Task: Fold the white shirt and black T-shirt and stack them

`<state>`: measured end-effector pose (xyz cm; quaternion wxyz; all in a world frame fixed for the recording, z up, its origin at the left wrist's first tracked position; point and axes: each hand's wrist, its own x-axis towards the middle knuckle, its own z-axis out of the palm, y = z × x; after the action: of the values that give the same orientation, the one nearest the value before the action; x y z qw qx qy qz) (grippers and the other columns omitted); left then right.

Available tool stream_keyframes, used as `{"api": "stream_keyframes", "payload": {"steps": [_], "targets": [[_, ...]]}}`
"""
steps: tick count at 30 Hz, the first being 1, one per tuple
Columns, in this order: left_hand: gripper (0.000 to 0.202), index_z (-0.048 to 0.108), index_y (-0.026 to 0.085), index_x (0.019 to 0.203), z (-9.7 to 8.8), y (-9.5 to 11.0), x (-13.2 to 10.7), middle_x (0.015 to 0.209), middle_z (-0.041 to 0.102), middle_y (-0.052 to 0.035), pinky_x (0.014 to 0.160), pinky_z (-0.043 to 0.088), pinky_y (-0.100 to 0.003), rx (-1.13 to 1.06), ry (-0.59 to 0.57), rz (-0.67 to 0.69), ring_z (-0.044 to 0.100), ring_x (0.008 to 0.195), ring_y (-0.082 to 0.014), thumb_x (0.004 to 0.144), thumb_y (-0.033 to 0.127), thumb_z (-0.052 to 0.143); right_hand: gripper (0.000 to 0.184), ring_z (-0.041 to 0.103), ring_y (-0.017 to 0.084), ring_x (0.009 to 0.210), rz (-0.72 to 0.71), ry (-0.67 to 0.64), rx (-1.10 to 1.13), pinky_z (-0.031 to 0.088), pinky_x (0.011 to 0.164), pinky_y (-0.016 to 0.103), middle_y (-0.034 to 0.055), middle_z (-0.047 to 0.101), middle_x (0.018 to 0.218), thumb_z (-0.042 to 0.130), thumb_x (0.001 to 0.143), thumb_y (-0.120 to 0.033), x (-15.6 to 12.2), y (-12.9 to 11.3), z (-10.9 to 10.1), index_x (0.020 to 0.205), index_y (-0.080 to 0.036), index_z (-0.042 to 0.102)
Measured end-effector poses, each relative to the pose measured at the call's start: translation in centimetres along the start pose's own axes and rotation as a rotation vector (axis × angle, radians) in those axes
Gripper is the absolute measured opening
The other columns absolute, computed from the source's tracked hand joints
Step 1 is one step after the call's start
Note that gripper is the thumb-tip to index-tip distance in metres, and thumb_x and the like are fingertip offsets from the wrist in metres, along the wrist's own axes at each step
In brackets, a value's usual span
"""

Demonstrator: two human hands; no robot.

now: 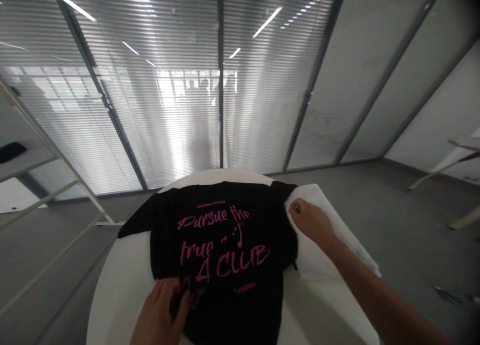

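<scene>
A black T-shirt (221, 235) with pink lettering lies spread over a round white table (116, 280), its lower part bunched and folded. At its lower left, my left hand (161, 305) is closed, pinching a bit of the shirt's fabric between thumb and fingers. My right hand (309, 217) is curled closed just past the shirt's right side, above a white sheet (330, 230). What its fingers grip, if anything, is hidden. The white sheet lies partly beside the shirt and reaches over the table's right edge.
A pale metal rack (56, 145) stands on the left. Behind the table runs a glass partition with blinds (187, 125). Furniture legs (435, 175) show at the far right. A blurred object (448, 295) is on the grey floor at lower right.
</scene>
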<state>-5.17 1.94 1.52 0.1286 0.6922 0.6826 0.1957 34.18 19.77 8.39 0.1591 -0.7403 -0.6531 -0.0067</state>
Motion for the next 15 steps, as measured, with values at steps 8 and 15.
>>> {"api": "stream_keyframes", "payload": {"steps": [8, 15], "targets": [[0.033, 0.063, 0.02, 0.086, 0.3, 2.0, -2.9, 0.078, 0.069, -0.007, 0.077, 0.044, -0.04, 0.174, -0.272, -0.15, 0.066, 0.079, -0.026, 0.094, 0.042, 0.039, 0.015, 0.06, 0.018, 0.073, -0.451, -0.58, 0.232, 0.037, 0.064, 0.028, 0.0001, 0.067, 0.081, 0.058, 0.086, -0.034, -12.6, -2.2, 0.2, 0.096, -0.023, 0.057], [0.073, 0.052, 0.028, 0.139, 3.8, 5.5, -3.6, 0.131, 0.058, -0.0119, 0.1, 0.039, -0.048, 0.139, -0.041, 0.084, 0.051, 0.12, -0.0326, 0.07, 0.039, 0.072, 0.057, 0.048, 0.026, 0.117, -0.762, -0.574, 0.361, 0.034, 0.101, 0.042, 0.0087, 0.054, 0.127, 0.073, 0.071, -0.028, -16.0, -2.0, 1.9, 0.125, -0.024, 0.054]]}}
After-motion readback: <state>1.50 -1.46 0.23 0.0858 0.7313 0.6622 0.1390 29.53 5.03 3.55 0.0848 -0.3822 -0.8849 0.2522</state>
